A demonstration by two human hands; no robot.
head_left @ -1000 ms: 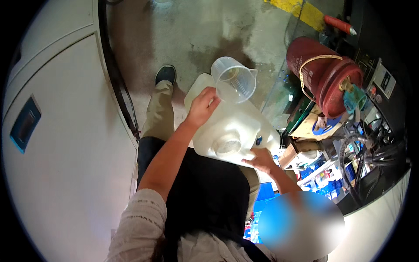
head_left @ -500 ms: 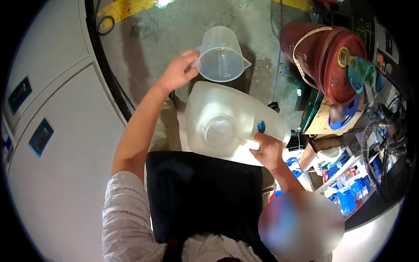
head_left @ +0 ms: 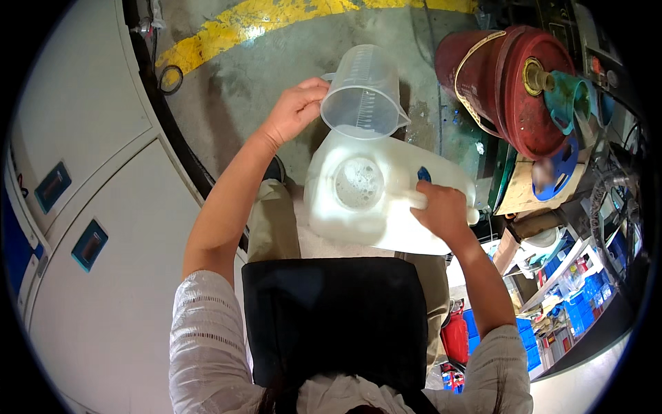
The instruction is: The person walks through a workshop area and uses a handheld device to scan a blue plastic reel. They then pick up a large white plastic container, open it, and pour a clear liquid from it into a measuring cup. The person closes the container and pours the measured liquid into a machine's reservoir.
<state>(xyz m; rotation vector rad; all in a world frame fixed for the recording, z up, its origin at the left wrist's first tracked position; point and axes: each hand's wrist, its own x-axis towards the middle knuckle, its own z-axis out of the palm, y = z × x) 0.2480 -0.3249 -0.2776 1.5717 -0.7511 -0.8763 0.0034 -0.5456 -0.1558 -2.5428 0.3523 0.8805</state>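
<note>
My left hand (head_left: 293,114) is closed round the handle of a clear plastic measuring jug (head_left: 372,65). The jug tilts with its rim toward me and its spout to the right; I see no liquid in it. Just below it, a large translucent white jerrycan (head_left: 396,162) stands between my legs, its far edge hidden behind the jug. Whitish bubbles show at its round mouth (head_left: 358,183). My right hand (head_left: 445,214) is wrapped around the jerrycan's handle, beside a small blue oval spot on the plastic.
A dark red bucket (head_left: 476,76) lies tilted at the far right, a teal cup-like container (head_left: 565,103) at its spout. Blue bins (head_left: 579,310) and clutter fill the lower right. A pale cabinet (head_left: 131,290) lines the left. Yellow paint (head_left: 276,14) marks the far floor.
The jug has come nearer and now overlaps the jerrycan's far edge. The jerrycan's mouth turns more toward me, its bubbles clearer. The whole view has shifted slightly.
</note>
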